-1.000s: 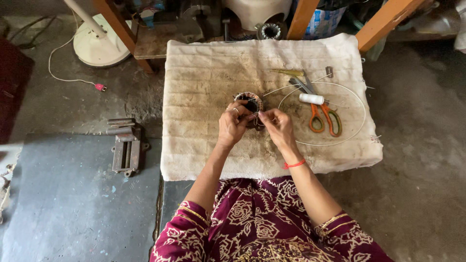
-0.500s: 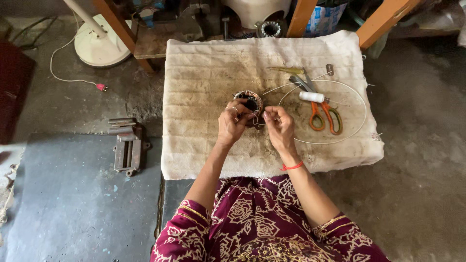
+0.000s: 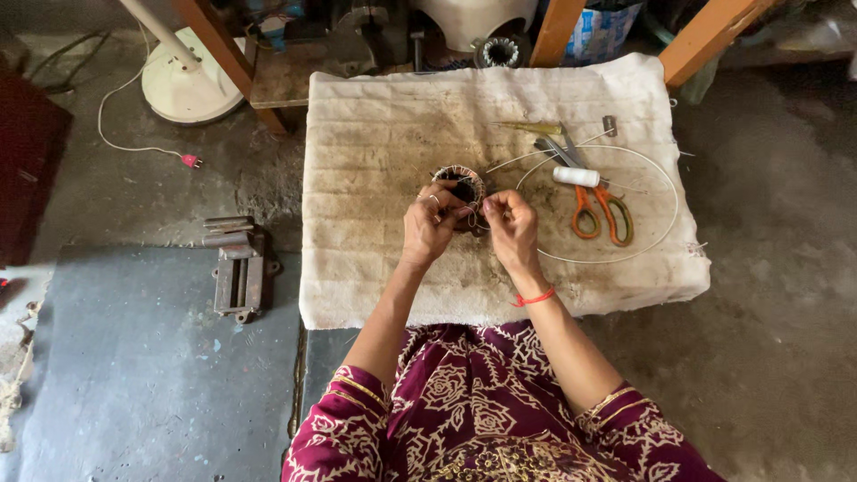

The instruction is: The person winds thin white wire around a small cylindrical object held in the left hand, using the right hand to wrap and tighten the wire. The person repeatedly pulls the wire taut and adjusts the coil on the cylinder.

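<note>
A small round coil winding (image 3: 461,182), brown with copper wire, rests on a dirty white padded cloth (image 3: 375,152). My left hand (image 3: 430,225) grips its near side, fingers curled on the rim. My right hand (image 3: 511,225) is beside it, fingertips pinched on a thin thread or wire at the coil's edge. A red band circles my right wrist. A thin white thread (image 3: 656,228) loops across the cloth to the right of my hands.
Orange-handled scissors (image 3: 603,212), a white spool (image 3: 576,176), a brass-coloured pointed tool (image 3: 527,128) and metal tools lie right of the coil. A metal vise part (image 3: 237,275) sits on the floor at left. A fan base (image 3: 186,82) and wooden legs (image 3: 705,36) stand behind.
My right hand has shifted slightly nearer to me while still pinching the thread. The left hand stays on the coil.
</note>
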